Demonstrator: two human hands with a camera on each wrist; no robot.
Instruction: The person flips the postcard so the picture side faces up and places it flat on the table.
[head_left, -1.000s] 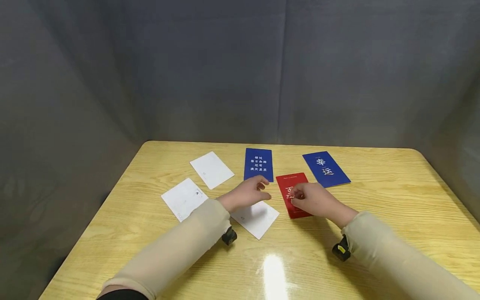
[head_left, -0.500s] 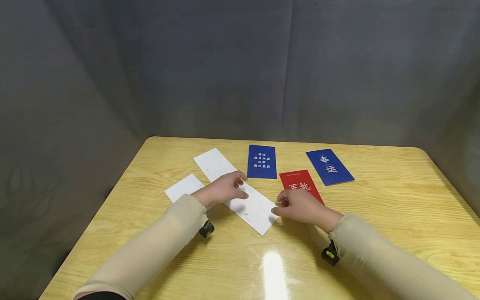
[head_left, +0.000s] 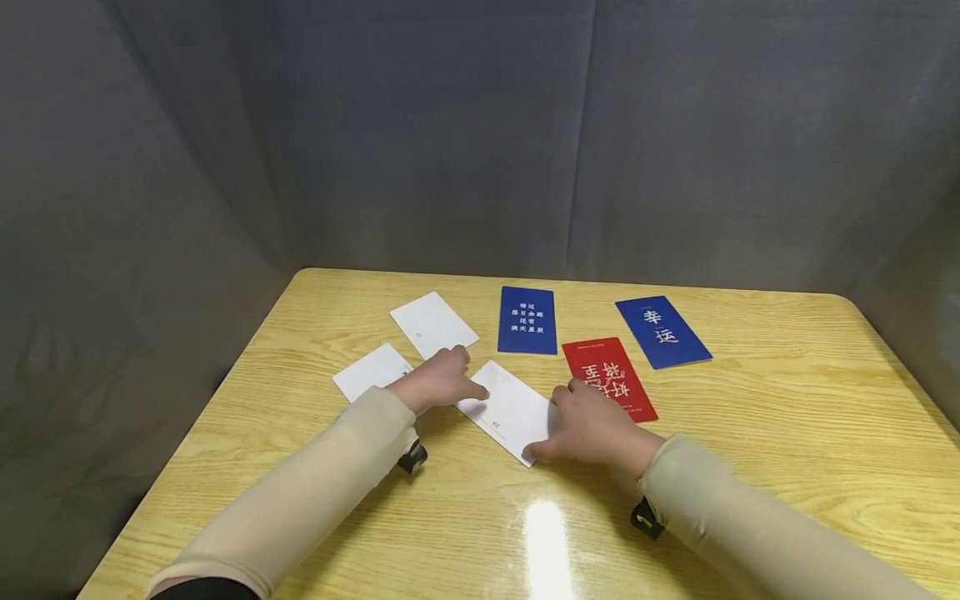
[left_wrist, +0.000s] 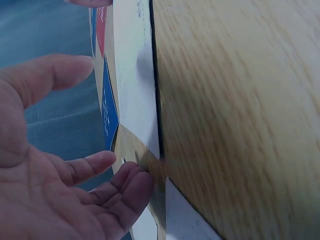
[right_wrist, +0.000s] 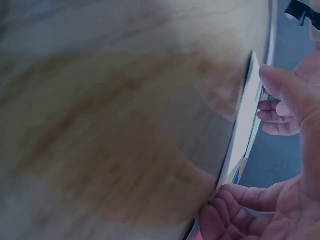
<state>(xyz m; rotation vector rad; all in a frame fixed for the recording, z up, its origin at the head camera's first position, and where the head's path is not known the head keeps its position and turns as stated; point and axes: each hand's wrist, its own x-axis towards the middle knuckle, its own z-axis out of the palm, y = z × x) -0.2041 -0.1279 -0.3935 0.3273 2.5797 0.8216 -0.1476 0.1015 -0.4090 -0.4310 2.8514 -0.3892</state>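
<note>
A white card (head_left: 512,408) with small printing lies flat on the table between my hands. My right hand (head_left: 592,427) is at its right end, thumb at the near corner and fingers by the far edge; the fingertips appear to touch it. In the right wrist view, thumb and fingers stand wide apart along the card (right_wrist: 245,122). My left hand (head_left: 438,379) hovers near the card's left end, holding nothing. The left wrist view shows the left thumb (left_wrist: 70,70) spread away from loosely bent fingers. Just beyond the right hand lies a red card (head_left: 611,379), partly covered by it.
Two more white cards lie at the left, one farther back (head_left: 431,321) and one nearer (head_left: 372,371), partly behind my left hand. Two blue lettered cards lie behind, one central (head_left: 527,342) and one at right (head_left: 663,332). A grey curtain (head_left: 435,150) rises beyond the wooden table (head_left: 765,400).
My right hand has moved from the red card leftward and nearer, down to the white card's right end. My left hand has drawn back leftward, uncovering more of that card.
</note>
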